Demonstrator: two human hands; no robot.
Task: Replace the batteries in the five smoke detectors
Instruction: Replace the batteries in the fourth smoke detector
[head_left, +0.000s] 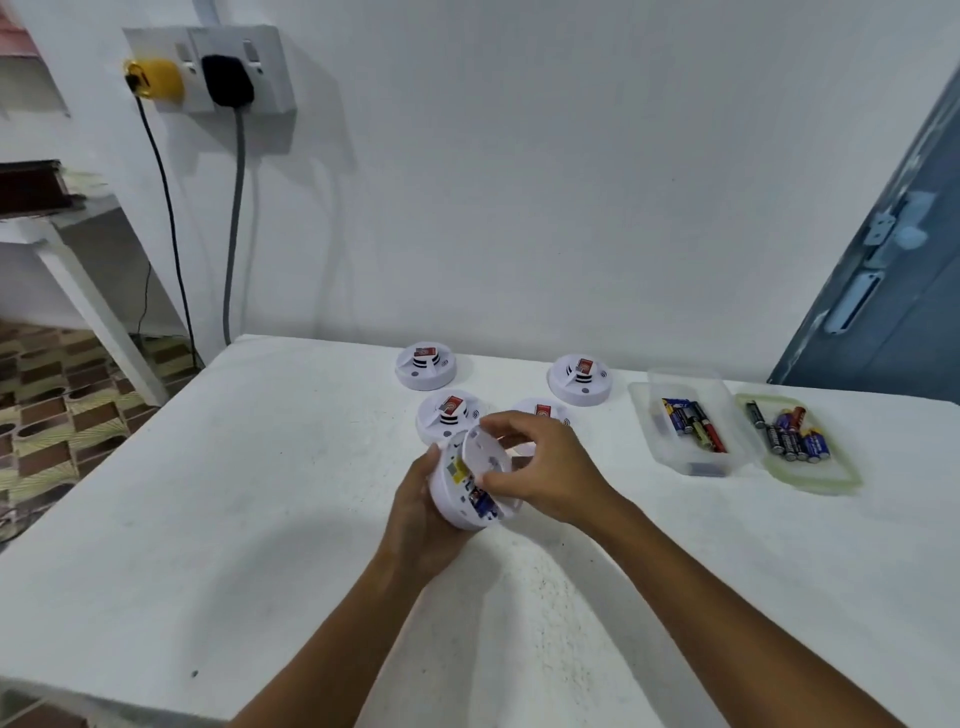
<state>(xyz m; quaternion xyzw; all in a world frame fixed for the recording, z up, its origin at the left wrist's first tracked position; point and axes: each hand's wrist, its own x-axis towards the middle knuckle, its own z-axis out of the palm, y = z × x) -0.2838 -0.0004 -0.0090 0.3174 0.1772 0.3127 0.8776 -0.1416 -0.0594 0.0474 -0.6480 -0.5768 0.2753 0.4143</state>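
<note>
- Your detectors (579, 380) are white, each with a red label on top.
- The one you hold (462, 486) is white, with a yellow sticker and blue cells inside.
- The table (260, 493) is white.
- The tub (691, 423) is clear; its lid (826, 480) has a pale green rim.
- The batteries (693, 423) are blue, black and red.
- The plugs: one yellow (156, 78), one black (227, 80).
- The door (898, 291) is blue-grey.
- The floor (57, 400) is patterned brown and cream.

**A plain room in a home, with a white table serving as workbench**

A white table (260, 519) is standing against a bare white wall (519, 182). Far left, a double wall socket (208, 67) is holding a yellow plug (156, 78) and a black plug (227, 80). Patterned floor tiles (57, 415) are showing at left; a blue door (893, 291) is standing far right.
</note>
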